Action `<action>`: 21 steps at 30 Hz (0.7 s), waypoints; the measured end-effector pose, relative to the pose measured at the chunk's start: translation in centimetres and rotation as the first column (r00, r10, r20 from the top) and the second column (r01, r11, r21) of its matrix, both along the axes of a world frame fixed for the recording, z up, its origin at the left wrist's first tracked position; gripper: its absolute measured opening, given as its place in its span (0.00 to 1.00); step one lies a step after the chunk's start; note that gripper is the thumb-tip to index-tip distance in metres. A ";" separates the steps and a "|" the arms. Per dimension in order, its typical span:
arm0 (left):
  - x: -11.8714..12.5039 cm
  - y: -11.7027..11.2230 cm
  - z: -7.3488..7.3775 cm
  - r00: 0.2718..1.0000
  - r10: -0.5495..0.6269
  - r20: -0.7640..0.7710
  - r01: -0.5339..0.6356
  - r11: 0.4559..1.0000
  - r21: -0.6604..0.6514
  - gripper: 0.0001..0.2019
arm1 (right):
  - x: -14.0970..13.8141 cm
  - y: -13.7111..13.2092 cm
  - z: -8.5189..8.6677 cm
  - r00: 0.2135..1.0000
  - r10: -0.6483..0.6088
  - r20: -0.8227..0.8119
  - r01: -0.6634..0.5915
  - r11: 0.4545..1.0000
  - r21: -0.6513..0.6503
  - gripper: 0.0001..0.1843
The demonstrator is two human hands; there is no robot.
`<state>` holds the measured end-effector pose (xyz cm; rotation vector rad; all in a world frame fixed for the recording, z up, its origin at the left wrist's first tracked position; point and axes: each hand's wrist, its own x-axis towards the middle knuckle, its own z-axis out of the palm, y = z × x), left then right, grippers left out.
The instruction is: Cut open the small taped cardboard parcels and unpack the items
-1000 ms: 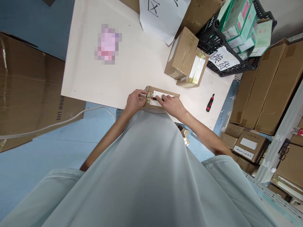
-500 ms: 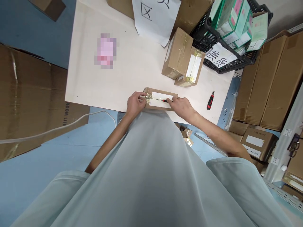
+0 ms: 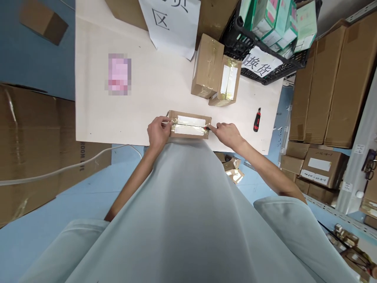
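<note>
A small cardboard box (image 3: 190,135) with clear tape and a white label lies at the table's near edge, close to my body. My left hand (image 3: 159,133) grips the left end of this box, fingers closed on its corner. A dark slit runs lengthwise through the label and tape. At the box's right end, my right hand (image 3: 228,135) is closed around a red and black utility knife (image 3: 207,128), mostly hidden by the fingers. A second red and black utility knife (image 3: 257,120) lies on the table to the right of that hand.
Two taped cardboard boxes (image 3: 207,65) stand beyond my hands on the white table (image 3: 141,106). Behind them is a black crate (image 3: 238,43) of green and white cartons. A blurred pink item (image 3: 119,74) lies at left. Large cartons (image 3: 330,86) stack at right.
My right hand has drawn the knife rightward along the box, from mid-label to the right end. The slit now spans the label. My left hand still holds the left end; the view has shifted.
</note>
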<state>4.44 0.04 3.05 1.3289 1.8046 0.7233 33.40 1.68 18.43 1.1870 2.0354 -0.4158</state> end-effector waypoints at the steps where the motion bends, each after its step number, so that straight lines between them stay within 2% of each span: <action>1: -0.6 0.2 -0.1 1.000 0.027 -0.012 -0.027 1.000 0.004 0.06 | -0.5 0.1 -0.1 1.000 -0.002 -0.021 0.002 1.000 0.002 0.37; 4: -2.3 0.5 -0.1 0.996 0.084 -0.039 -0.084 0.996 -0.006 0.07 | -1.8 0.6 -0.1 0.999 -0.011 -0.051 0.012 1.000 0.008 0.37; 7: -2.9 0.8 -0.2 0.994 0.098 -0.048 -0.099 0.995 -0.013 0.07 | -2.3 1.1 0.2 0.999 -0.026 -0.032 0.026 1.000 0.001 0.37; 15: -1.3 1.3 0.0 0.995 0.074 -0.066 -0.077 0.996 -0.037 0.05 | 0.9 0.8 1.3 0.996 -0.087 0.016 0.088 0.996 -0.034 0.29; 21: -1.2 1.3 0.7 0.995 0.030 -0.098 -0.034 0.999 -0.032 0.05 | 2.1 -0.2 0.7 0.997 -0.078 0.009 0.078 0.997 -0.022 0.30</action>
